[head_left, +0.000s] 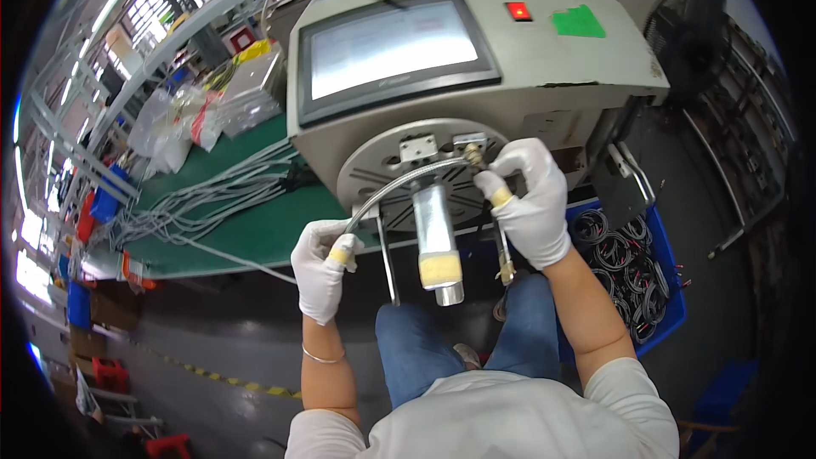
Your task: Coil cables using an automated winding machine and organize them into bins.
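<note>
Cables in grey bundles [212,191] sprawl across the green table [255,234] at the far left, with clear plastic bags [174,123] heaped behind them. Nearer the middle, the left hand [323,265], gloved in white with a yellow band on one finger, has its grip closed around the lower end of a braided metal hose [395,187]. From that fist the hose arcs up and to the right across the face of a round grey disc [387,174] set into the front of a beige machine [476,76]. Above the disc sits a dark-framed screen [391,51], and further right on the same sloping panel are a red light [518,11] and a green patch [578,21]. Below the disc a shiny metal cylinder [438,242] with a yellowish foam band near its lower end hangs down between the two hands, over the person's blue-trousered knees. A thin metal rod [388,263] stands just left of it. The right hand [531,204], also gloved, has its grip pinched on the hose's upper end, where a brass-coloured fitting [473,154] meets a small metal bracket [418,148] on the disc. Beyond the right forearm a blue bin [671,289] holds black coiled cables [625,259]. A black fan [688,38] stands at the far right.
</note>
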Demonstrator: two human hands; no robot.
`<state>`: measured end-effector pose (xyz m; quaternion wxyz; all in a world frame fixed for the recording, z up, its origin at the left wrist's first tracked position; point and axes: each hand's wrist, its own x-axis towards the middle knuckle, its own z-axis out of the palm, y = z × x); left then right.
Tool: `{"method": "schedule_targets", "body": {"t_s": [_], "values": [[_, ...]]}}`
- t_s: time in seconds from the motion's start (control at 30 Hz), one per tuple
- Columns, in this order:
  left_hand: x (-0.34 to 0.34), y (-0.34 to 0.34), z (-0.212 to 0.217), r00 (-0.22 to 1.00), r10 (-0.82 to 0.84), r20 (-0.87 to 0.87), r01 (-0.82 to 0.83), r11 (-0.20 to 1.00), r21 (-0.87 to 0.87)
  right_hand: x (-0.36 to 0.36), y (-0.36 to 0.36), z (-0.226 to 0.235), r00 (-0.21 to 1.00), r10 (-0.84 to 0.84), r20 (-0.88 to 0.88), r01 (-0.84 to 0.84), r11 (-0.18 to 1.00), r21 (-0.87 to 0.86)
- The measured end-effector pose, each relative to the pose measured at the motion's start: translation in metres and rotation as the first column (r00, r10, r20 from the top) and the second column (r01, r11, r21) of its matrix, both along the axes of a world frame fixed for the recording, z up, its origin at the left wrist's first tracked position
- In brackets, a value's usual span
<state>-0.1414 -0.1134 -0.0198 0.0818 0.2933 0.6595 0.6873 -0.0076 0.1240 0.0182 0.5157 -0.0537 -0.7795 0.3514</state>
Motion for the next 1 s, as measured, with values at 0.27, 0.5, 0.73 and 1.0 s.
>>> {"method": "schedule_targets", "body": {"t_s": [0.27,0.5,0.73,1.0], "values": [[-0.048,-0.048,-0.091,0.962,-0.122,0.245,0.124,0.992,0.005,-0.005,-0.003,-0.003,1.000,0.006,-0.005,-0.006,1.000,0.031],[-0.055,-0.059,-0.082,0.959,-0.136,0.249,0.150,0.988,-0.035,0.026,0.010,-0.014,0.998,-0.036,-0.055,0.024,0.977,-0.210],[-0.054,-0.068,-0.059,0.964,-0.105,0.245,0.136,0.984,-0.111,0.062,0.031,-0.012,0.982,-0.179,-0.060,0.149,0.931,-0.334],[-0.046,-0.067,-0.055,0.944,-0.174,0.281,0.188,0.982,-0.024,0.085,0.044,-0.020,0.950,-0.311,-0.006,0.295,0.905,-0.308]]}}
